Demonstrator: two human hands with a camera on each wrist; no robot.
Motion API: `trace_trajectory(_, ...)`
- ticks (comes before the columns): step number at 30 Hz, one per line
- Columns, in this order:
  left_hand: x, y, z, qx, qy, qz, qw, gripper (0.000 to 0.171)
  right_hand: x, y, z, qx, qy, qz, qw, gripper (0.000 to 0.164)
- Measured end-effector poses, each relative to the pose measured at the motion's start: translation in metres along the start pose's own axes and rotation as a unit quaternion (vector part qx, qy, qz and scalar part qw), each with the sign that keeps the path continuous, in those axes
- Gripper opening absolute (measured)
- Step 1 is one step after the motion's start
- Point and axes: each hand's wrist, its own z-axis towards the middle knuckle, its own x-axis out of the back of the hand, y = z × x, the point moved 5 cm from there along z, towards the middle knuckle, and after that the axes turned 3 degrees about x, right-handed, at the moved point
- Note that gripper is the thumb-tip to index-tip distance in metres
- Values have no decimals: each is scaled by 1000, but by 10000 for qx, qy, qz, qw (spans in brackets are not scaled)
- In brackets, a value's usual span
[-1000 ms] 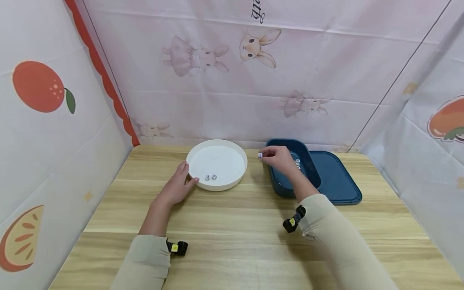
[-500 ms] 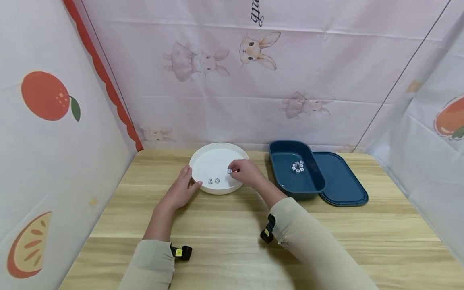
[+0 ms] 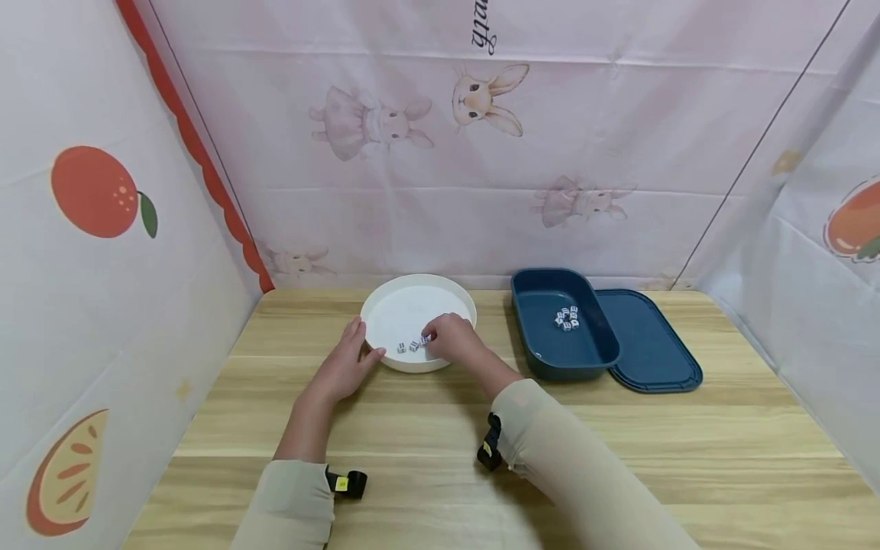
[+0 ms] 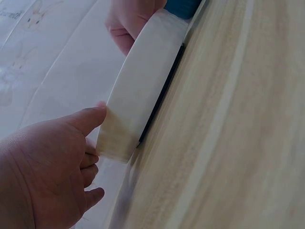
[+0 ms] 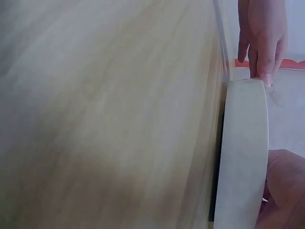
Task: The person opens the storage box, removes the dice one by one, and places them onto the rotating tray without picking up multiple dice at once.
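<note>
A round white tray (image 3: 392,294) with a raised rim stands on the wooden table. My left hand (image 3: 341,365) rests against its left rim, with the thumb and fingers spread along the edge, as the left wrist view (image 4: 52,157) also has it. Over the tray's front right part, my right hand (image 3: 454,340) pinches a small white die (image 3: 424,340) at its fingertips, low over the tray floor. Just left of it, two more dice (image 3: 402,348) lie in the tray. Whether the pinched die touches the floor I cannot tell.
Right of the tray is a deep dark blue box (image 3: 560,354) with several dice (image 3: 567,318) inside. A dark blue lid (image 3: 649,344) lies flat beside it, partly hidden behind the box. Printed cloth (image 3: 412,214) walls stand behind and at both sides.
From beside the blue box, my right hand has carried the die left over the tray, then down near the two dice there. My left hand has stayed on the tray's rim.
</note>
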Motion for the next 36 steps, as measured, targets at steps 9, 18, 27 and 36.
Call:
trace_trajectory(9, -8, -2, -1, 30, -71, -17, 10000, 83, -3, 4, -5, -88, -122, 109, 9998, 21)
trace_trajectory(18, -12, -4, -2, 84, -82, -17, 9999, 84, 10, 10, -15, 81, -100, 371, 9992, 27)
trace_trajectory(27, -8, -5, 1, -20, 100, -49, 9999, 83, 54, 39, -39, 564, 744, 524, 9943, 28)
trace_trajectory(36, -3, -9, 4, -188, 377, 43, 9991, 84, 106, 97, -67, 222, 1656, 418, 9851, 24)
